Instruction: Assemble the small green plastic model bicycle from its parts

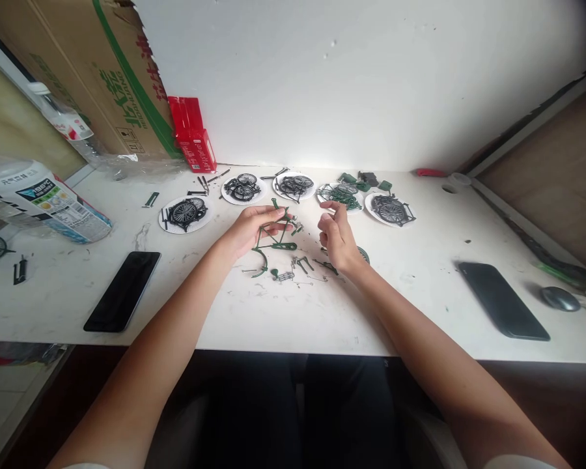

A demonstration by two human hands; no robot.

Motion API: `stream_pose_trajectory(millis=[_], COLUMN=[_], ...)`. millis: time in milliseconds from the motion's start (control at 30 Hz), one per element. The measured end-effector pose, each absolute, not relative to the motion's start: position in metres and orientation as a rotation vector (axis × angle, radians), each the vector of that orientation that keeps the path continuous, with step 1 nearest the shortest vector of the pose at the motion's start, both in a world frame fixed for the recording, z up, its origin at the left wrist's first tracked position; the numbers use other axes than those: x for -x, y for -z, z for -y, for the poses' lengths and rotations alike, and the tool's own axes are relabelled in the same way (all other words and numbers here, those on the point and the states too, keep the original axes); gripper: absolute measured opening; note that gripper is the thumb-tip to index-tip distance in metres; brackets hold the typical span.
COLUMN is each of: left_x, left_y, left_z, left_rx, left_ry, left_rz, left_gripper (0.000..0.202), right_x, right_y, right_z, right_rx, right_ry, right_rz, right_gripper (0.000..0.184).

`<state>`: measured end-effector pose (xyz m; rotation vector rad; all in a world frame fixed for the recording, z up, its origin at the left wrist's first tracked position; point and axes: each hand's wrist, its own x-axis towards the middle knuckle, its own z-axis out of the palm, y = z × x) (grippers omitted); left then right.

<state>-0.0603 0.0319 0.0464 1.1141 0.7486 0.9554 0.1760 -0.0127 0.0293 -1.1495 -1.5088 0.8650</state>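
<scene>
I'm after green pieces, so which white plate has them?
The fourth plate from the left, just beyond the right hand; its pile is mostly green, while the other four plates hold dark parts.

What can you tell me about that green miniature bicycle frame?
The miniature bicycle frame looks like dark green plastic or painted metal, with slim tubes, an elongated chain guard and a curved, mudguard-like piece. Wheelless, it is held side-on by the left hand over the white tabletop; any contact is unclear.

Plates [206, 220] of model-bicycle parts [185, 213] suggest a makeshift workshop.
</scene>
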Motion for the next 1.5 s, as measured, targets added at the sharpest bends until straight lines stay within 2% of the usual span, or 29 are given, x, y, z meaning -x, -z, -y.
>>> stream_pose_trajectory(millis=[267,467,700,867,1267,1500], left_x=[0.090,0.099,0.105,0.105,0.103,0.103], left_y=[-0.052,-0.045,-0.036,-0.038,-0.039,-0.038], left_z=[-0.044,-0.050,-0.055,-0.055,-0.053,-0.053], left_rx=[-1.185,-1.254,-1.339,-1.362,-1.414,-1.431], left_ry=[-0.756,-0.592,-0.486,-0.480,-0.429,-0.396], left_rz=[-0.843,-0.841,-0.777,-0.784,-0.828,-0.826], left_gripper=[0.040,0.045,0.047,0.047,0.045,0.046], right_x=[-0.172,-0.171,-0.171,-0.165,-0.157,-0.156], right_y=[-0.024,-0.015,-0.027,-0.026,-0.017,-0.014], right_z=[0.011,0.006,0.011,0.013,0.018,0.019], right_rx=[1.180,0.998,0.994,0.942,1.011,1.099], right_ry=[-0.523,-0.390,-0.456,-0.525,-0.629,-0.776], right_rz=[1.854,1.793,1.731,1.797,1.634,1.556], right_gripper=[0.054,0.043,0.034,0.042,0.035,0.041])
